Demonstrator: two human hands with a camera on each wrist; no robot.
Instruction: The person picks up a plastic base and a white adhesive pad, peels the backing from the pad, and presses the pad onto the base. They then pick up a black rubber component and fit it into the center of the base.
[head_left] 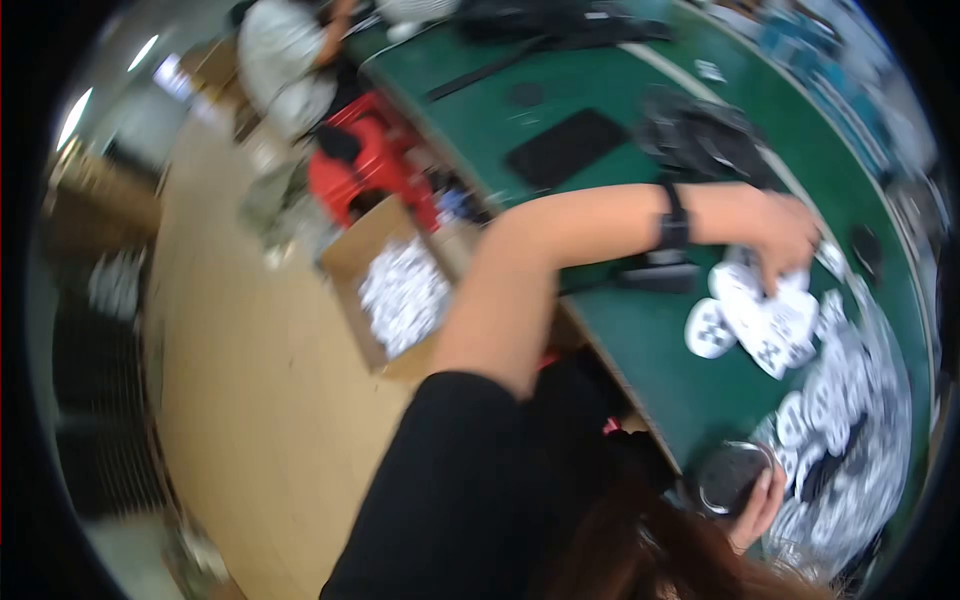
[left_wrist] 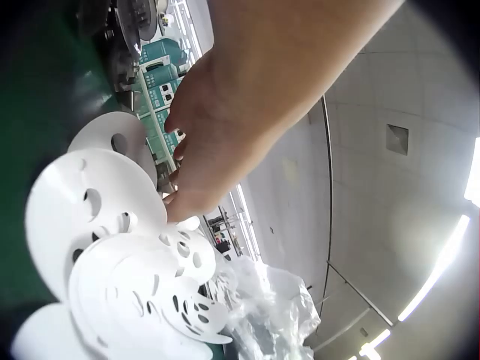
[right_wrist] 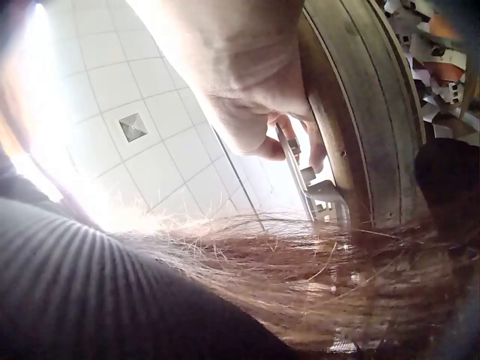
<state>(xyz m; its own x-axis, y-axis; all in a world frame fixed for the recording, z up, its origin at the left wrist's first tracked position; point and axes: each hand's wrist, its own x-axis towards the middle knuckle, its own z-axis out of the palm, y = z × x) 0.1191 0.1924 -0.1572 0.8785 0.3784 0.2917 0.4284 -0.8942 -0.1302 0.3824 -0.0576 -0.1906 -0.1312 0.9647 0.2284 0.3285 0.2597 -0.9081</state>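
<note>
In the head view, my left hand [head_left: 785,240] is over a group of white discs with cut-out holes [head_left: 770,345], one finger pointing down onto them. The left wrist view shows the left hand [left_wrist: 210,142] beside the upper edge of the white discs [left_wrist: 97,202]; whether it pinches one cannot be told. At the lower right of the head view my right hand [head_left: 760,510] grips a round dark object with a shiny rim [head_left: 735,478]. In the right wrist view the right hand [right_wrist: 262,105] holds a thin-edged piece [right_wrist: 296,172], partly hidden by hair.
A clear plastic bag with more white pieces [head_left: 850,430] lies beside the discs. On the green table [head_left: 660,370] are a black rectangular pad [head_left: 567,148] and dark plastic [head_left: 700,135]. Left of the table stand a cardboard box of white pieces [head_left: 345,265], a red stool [head_left: 335,180] and a person [head_left: 285,60].
</note>
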